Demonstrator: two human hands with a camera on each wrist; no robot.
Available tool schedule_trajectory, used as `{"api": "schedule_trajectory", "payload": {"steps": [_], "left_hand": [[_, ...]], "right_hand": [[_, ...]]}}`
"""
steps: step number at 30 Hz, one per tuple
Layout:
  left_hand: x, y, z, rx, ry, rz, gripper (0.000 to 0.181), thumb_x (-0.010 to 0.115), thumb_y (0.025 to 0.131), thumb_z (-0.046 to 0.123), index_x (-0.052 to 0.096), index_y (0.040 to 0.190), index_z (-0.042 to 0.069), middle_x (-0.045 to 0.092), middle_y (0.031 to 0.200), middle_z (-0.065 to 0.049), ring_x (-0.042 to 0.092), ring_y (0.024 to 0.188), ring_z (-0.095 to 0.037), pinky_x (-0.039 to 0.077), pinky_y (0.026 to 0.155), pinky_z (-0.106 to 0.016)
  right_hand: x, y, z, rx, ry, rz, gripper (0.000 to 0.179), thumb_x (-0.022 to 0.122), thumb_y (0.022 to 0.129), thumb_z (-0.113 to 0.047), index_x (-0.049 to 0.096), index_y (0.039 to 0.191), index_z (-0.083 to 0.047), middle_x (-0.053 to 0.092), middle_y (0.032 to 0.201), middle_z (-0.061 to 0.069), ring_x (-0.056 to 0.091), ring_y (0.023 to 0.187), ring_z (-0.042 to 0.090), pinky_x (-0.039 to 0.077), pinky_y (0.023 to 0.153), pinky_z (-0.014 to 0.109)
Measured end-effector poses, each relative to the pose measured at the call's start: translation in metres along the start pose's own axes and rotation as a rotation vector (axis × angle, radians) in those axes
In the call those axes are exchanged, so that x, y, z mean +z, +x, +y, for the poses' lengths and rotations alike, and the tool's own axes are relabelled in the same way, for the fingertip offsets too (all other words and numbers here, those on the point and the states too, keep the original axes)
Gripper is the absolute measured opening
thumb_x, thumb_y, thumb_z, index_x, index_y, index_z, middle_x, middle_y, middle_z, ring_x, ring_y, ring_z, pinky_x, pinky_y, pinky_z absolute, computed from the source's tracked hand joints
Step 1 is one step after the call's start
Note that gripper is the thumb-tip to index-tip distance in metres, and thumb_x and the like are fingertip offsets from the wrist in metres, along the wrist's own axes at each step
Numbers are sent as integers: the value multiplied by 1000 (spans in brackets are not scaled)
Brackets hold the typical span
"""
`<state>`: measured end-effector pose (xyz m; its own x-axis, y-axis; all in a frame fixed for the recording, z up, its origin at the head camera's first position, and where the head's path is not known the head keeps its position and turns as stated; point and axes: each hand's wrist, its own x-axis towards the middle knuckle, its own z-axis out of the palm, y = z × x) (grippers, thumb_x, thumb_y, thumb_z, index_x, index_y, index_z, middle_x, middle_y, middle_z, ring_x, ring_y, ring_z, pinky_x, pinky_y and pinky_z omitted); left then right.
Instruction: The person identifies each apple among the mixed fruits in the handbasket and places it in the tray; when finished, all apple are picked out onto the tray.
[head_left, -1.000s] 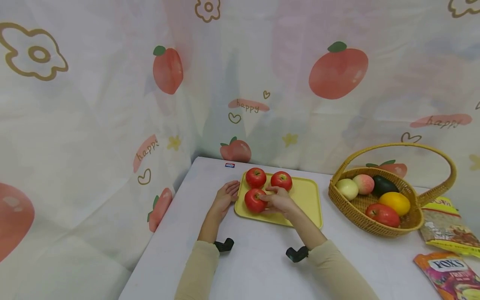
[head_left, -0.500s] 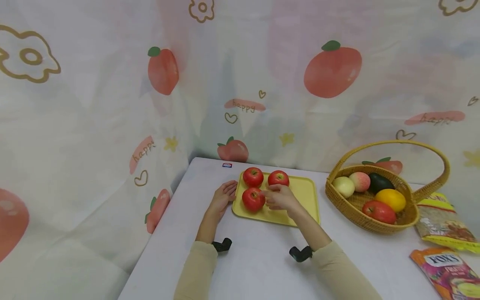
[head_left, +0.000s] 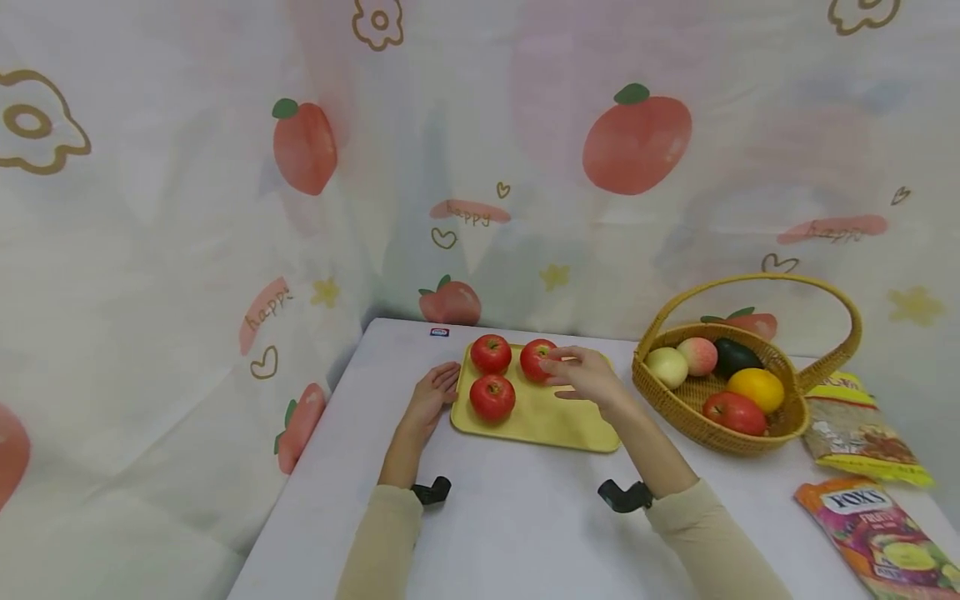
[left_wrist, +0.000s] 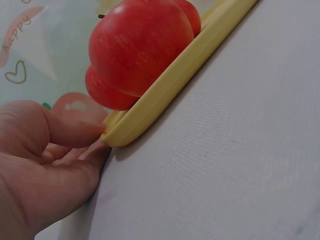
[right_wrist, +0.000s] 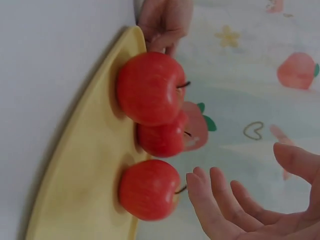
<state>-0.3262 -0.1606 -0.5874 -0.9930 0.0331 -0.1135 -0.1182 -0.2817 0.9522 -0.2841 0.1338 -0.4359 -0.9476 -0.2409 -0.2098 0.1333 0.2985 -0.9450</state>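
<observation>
Three red apples rest on a yellow tray (head_left: 558,421): a front one (head_left: 492,398), a back left one (head_left: 491,354) and a back right one (head_left: 536,360). My left hand (head_left: 432,397) is at the tray's left edge. In the left wrist view, its thumb (left_wrist: 82,127) lies at the rim and its fingers below, pinching the tray's corner. My right hand (head_left: 588,379) hovers over the tray beside the back right apple, holding nothing. Its fingers are spread and slightly bent in the right wrist view, with a gap to the nearest apple (right_wrist: 150,190).
Right of the tray stands a wicker basket (head_left: 678,421) with a tall handle, holding several fruits, among them an orange-yellow one (head_left: 756,390). Two snack bags lie further right, a yellow-edged bag (head_left: 862,429) and a FOX'S bag (head_left: 877,537). A patterned cloth backdrop (head_left: 517,267) borders the table.
My right hand has let go of the front apple and moved right and away from it, to beside the back right apple. The left hand stays at the tray's edge. The head view has shifted slightly.
</observation>
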Motion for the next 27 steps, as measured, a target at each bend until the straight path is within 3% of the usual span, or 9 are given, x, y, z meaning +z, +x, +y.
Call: {"api": "schedule_trajectory", "payload": {"steps": [3, 17, 27], "left_hand": [[-2, 0, 0, -1, -2, 11, 69, 48, 89, -28, 43, 154, -3, 45, 158, -23, 42, 149, -34, 36, 123, -41], [-3, -3, 3, -1, -21, -5, 71, 47, 88, -30, 40, 154, -6, 42, 159, -26, 39, 151, -36, 35, 123, -43], [0, -2, 1, -8, -21, -9, 70, 47, 89, -28, 40, 155, -4, 43, 160, -24, 40, 150, -35, 35, 123, -42]], "right_hand": [[-7, -2, -7, -10, -12, 4, 58, 65, 103, -29, 49, 148, 4, 58, 144, 27, 71, 112, 28, 60, 97, 45], [-42, -15, -22, -55, -46, -26, 62, 62, 106, -30, 41, 154, 2, 53, 150, 27, 63, 127, 38, 52, 107, 54], [-82, -21, -28, -76, -119, -84, 57, 59, 107, -31, 46, 150, 4, 55, 147, 28, 59, 130, 43, 51, 107, 56]]}}
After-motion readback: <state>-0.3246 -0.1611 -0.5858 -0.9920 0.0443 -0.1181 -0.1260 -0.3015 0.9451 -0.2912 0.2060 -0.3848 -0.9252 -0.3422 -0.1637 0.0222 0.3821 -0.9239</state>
